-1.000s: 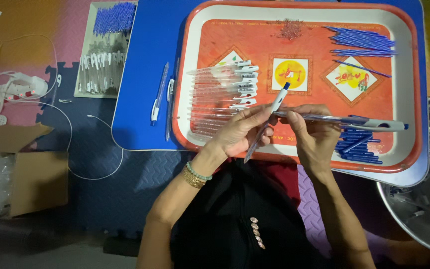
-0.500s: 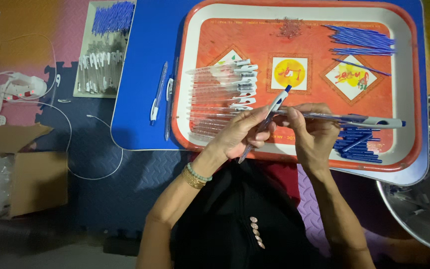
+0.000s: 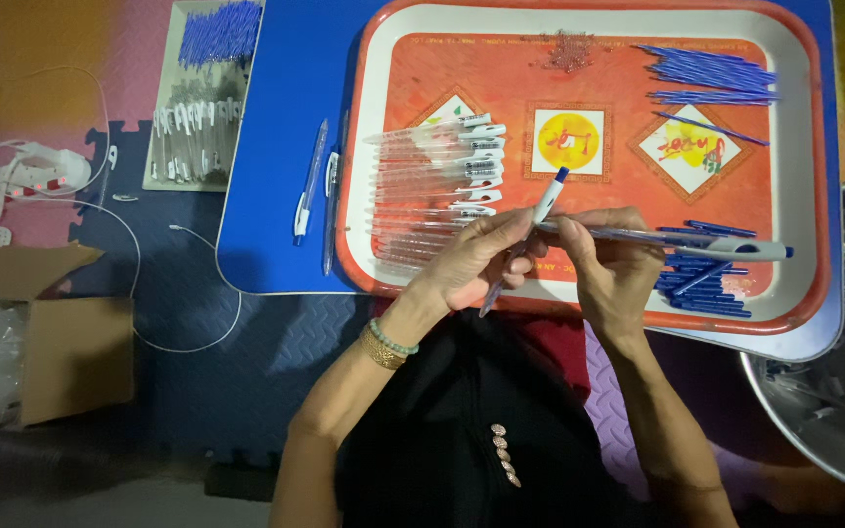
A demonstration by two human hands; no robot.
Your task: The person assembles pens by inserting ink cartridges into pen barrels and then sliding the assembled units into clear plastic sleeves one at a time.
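Pen (image 3: 540,217) sits pinched in my left hand (image 3: 471,269), tilted about as before. My right hand (image 3: 610,264) pinches a long pen (image 3: 696,242) near the tray (image 3: 794,323) front edge; little has moved.

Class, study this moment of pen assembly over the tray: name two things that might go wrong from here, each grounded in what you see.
1. The left hand holds a pen part and the right hand a clear pen barrel above the orange tray; a slip might drop either onto the row of clear barrels and scatter it.
2. The barrel's far end hangs over the loose blue refills, which a sweep may knock askew.
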